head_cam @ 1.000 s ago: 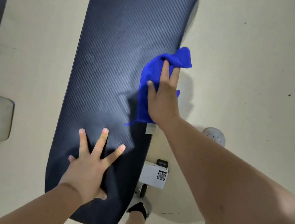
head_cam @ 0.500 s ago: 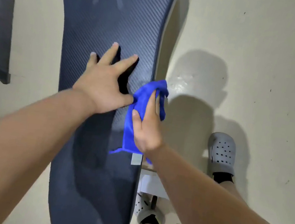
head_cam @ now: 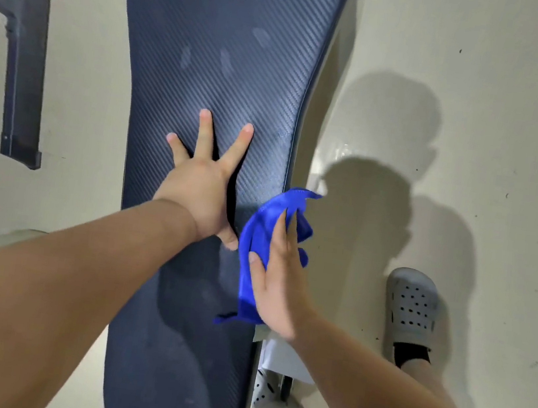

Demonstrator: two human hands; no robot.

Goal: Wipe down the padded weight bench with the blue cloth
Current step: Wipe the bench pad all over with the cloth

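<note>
Nearest, a pair of grey clogs (head_cam: 410,306) was seen on the pale floor (head_cam: 502,81), just beside the right edge of the padded weight bench (head_cam: 171,345), whose long dark pad ran away from the viewer. A little farther on, the blue cloth (head_cam: 253,253) was found bunched on that right edge, partly hanging over the side. It was pressed there by the right hand (head_cam: 278,288), laid flat with fingers straight; nothing was gripped or pinched.

The cloth was judged light, soft and limp, and likely to fold or slip out from under a flat palm. A surer hold would be had by gathering its middle under the palm, with the fingers spread over the bunch.

Beyond it, the left hand (head_cam: 200,190) was rested flat on the pad, fingers splayed wide and holding nothing, apparently as a brace. The pad's ribbed cover was judged firm yet yielding, and grippy rather than slick, so some drag on the cloth could be expected.

Farther up, pale smudges (head_cam: 225,59) were visible on the surface, which suggested more passes were needed. At the far left, a dark metal frame (head_cam: 27,66) was seen well apart from the bench.
</note>
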